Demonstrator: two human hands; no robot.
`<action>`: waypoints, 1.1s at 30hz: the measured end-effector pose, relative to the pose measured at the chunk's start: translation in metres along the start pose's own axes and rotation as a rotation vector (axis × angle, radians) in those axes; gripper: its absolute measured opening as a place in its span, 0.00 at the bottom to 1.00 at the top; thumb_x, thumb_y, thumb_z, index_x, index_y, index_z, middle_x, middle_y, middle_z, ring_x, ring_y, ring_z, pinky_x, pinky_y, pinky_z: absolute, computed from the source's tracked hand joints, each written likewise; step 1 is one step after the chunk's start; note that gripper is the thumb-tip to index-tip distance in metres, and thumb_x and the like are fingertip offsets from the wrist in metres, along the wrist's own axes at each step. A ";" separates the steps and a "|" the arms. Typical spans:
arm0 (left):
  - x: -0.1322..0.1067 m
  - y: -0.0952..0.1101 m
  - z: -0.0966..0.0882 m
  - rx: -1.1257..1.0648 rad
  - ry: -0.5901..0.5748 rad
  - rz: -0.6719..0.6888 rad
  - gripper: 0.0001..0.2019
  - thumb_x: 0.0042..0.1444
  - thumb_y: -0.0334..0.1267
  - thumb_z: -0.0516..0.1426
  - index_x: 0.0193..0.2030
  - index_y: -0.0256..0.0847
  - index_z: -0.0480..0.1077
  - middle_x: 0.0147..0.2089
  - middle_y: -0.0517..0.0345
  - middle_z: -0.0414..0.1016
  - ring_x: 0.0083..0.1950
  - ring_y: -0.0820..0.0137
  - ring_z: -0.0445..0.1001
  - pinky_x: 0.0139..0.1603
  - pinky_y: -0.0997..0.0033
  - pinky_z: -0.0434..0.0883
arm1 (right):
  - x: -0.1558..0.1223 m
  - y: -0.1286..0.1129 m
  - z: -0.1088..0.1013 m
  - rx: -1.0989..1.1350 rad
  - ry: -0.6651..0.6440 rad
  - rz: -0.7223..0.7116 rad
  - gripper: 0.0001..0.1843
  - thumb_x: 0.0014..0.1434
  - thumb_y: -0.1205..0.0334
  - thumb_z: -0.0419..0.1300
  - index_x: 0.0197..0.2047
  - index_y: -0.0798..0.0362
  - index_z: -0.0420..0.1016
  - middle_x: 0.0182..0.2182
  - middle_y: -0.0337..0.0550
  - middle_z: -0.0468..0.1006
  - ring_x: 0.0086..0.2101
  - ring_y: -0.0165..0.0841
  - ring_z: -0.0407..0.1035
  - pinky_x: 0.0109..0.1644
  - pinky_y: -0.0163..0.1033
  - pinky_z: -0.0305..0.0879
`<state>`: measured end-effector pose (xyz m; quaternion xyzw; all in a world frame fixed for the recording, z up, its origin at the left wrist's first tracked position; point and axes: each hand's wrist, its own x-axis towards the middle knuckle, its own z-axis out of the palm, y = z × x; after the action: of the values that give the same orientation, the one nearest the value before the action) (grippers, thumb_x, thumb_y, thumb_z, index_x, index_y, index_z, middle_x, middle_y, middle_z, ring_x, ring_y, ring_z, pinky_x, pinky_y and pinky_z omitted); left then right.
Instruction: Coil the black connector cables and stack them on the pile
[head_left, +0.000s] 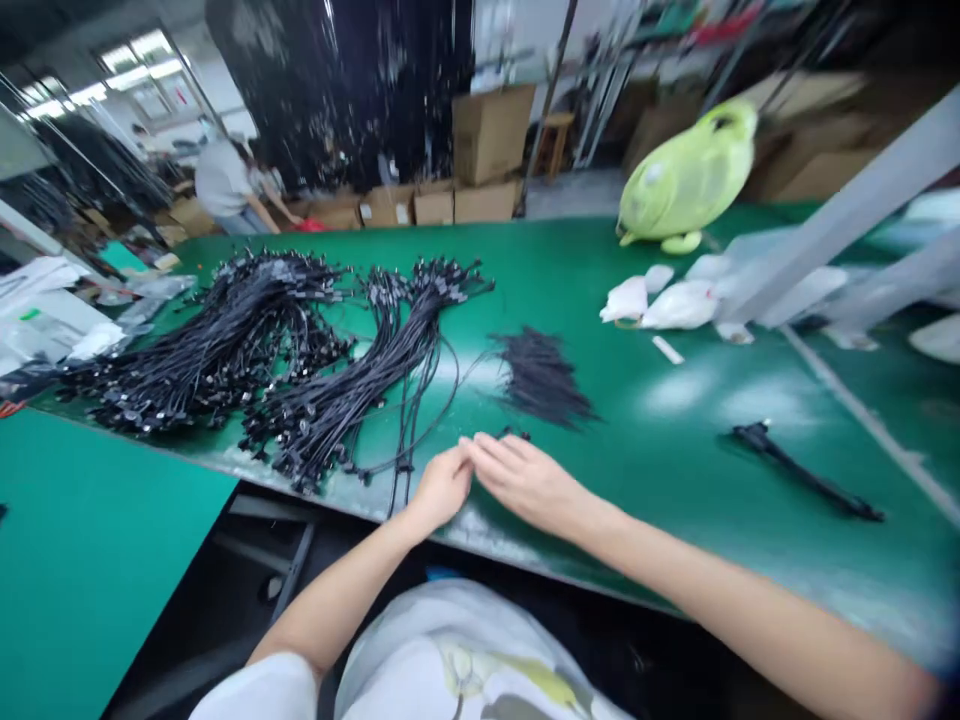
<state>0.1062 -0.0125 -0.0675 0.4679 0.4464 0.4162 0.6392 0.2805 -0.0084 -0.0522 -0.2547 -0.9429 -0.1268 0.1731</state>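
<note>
My left hand [442, 487] and my right hand [525, 478] meet near the front edge of the green table [675, 440]. The left hand's fingers are curled closed beside the right fingertips; what they pinch is hidden. The right hand lies flat with fingers stretched out, over a small black piece [516, 434]. A thin black cable [420, 440] loops just left of my hands. Big bundles of black cables [315, 340] lie spread to the left. A small fan of short black ties [541, 378] lies just beyond my hands.
A bundled black cable [806, 472] lies at the right. White plastic bags [660, 300] and a green plush toy [690, 180] sit at the back right. Cardboard boxes [491, 135] stand behind the table. Another person [229, 185] bends at the far left.
</note>
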 end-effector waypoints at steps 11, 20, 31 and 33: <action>0.029 -0.060 -0.004 0.139 -0.079 -0.099 0.46 0.51 0.56 0.58 0.70 0.28 0.51 0.18 0.68 0.61 0.18 0.75 0.57 0.20 0.74 0.58 | 0.011 0.003 0.002 -0.429 -0.201 -0.352 0.11 0.58 0.66 0.54 0.35 0.60 0.76 0.27 0.49 0.71 0.29 0.37 0.63 0.28 0.42 0.55; 0.039 -0.044 0.000 -0.081 0.103 0.062 0.28 0.49 0.54 0.60 0.52 0.39 0.75 0.53 0.44 0.76 0.61 0.53 0.70 0.63 0.57 0.64 | 0.034 0.015 0.033 -0.070 -0.189 0.326 0.04 0.53 0.70 0.54 0.32 0.54 0.70 0.26 0.42 0.74 0.25 0.32 0.67 0.27 0.37 0.52; 0.014 -0.011 -0.016 0.353 -0.061 0.244 0.32 0.55 0.70 0.45 0.29 0.40 0.69 0.27 0.51 0.78 0.33 0.65 0.68 0.45 0.64 0.65 | 0.025 0.017 0.029 0.734 -0.011 0.869 0.16 0.60 0.60 0.46 0.22 0.55 0.60 0.23 0.39 0.69 0.29 0.29 0.61 0.35 0.34 0.53; 0.012 -0.020 -0.012 0.413 -0.048 0.210 0.33 0.57 0.69 0.42 0.26 0.40 0.68 0.24 0.52 0.75 0.32 0.66 0.66 0.44 0.64 0.64 | 0.026 0.015 0.018 0.777 0.056 0.890 0.18 0.62 0.56 0.45 0.23 0.54 0.60 0.25 0.40 0.69 0.29 0.30 0.61 0.36 0.35 0.54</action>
<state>0.1005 -0.0029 -0.0913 0.6424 0.4558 0.3691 0.4933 0.2629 0.0210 -0.0559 -0.5402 -0.7179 0.3057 0.3152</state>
